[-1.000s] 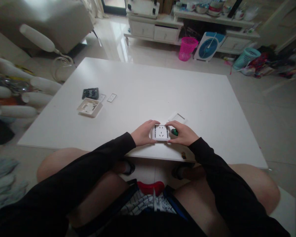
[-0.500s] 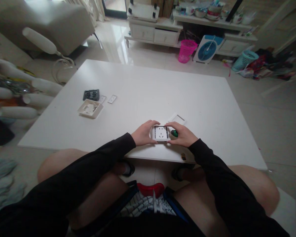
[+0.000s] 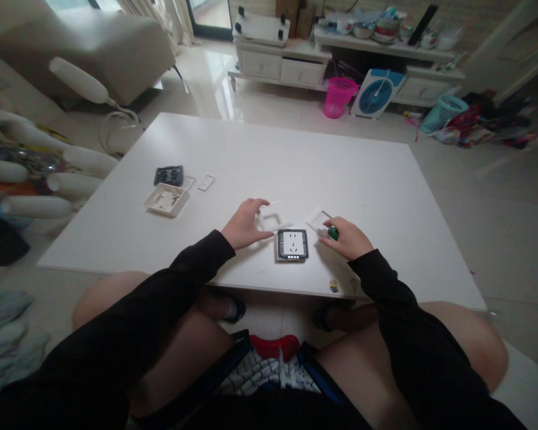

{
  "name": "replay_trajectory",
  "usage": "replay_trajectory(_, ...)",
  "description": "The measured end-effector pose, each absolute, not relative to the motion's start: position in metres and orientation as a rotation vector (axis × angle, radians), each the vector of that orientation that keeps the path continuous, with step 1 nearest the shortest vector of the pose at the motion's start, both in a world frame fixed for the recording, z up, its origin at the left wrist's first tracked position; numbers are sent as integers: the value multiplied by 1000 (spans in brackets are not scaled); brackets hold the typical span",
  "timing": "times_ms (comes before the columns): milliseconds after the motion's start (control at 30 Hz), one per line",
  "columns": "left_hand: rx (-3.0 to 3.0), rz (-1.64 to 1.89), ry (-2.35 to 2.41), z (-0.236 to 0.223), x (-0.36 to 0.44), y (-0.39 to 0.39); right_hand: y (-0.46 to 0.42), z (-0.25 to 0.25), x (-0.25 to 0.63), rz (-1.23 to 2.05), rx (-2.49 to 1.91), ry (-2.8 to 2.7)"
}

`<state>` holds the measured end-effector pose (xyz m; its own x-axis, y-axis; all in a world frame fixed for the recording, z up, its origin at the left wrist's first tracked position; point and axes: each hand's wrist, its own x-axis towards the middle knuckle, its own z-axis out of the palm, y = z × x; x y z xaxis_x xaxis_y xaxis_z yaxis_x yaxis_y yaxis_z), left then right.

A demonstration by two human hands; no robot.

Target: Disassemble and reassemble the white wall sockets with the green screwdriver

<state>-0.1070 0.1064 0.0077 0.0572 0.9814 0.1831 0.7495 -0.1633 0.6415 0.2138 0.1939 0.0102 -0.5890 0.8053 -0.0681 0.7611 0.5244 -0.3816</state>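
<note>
My left hand (image 3: 246, 226) is closed on the edge of a white socket cover frame (image 3: 271, 221), tilted just above the table. Below it lies a wall socket (image 3: 293, 243) with a white five-hole face and its dark inner rim exposed. To the right, my right hand (image 3: 348, 237) is curled around a green and black tool handle (image 3: 333, 232); the rest of that tool is hidden in the hand. Its fingertips are close to a second white frame (image 3: 317, 219) on the table, and I cannot tell whether they touch it.
On the white table (image 3: 269, 143), a dark socket back (image 3: 168, 175), a white box (image 3: 167, 200) with small parts inside and a small white plate (image 3: 206, 183) lie at the left. A small cartoon sticker (image 3: 334, 286) is at the front edge. Beyond stands a pink basket (image 3: 339, 98).
The white frame has come off the socket and moved up and left in my left hand. My right hand has let go of the socket and shifted right with the green handle.
</note>
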Motion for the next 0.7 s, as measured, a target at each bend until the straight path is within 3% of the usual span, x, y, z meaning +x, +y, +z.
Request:
replay_trajectory(300,1733,305,2340,-5,-193,128,191,-4,203,420,-1537,-2763)
replay_trajectory(700,1349,412,2516,-17,-210,142,194,-2,206,356,-1340,-2708)
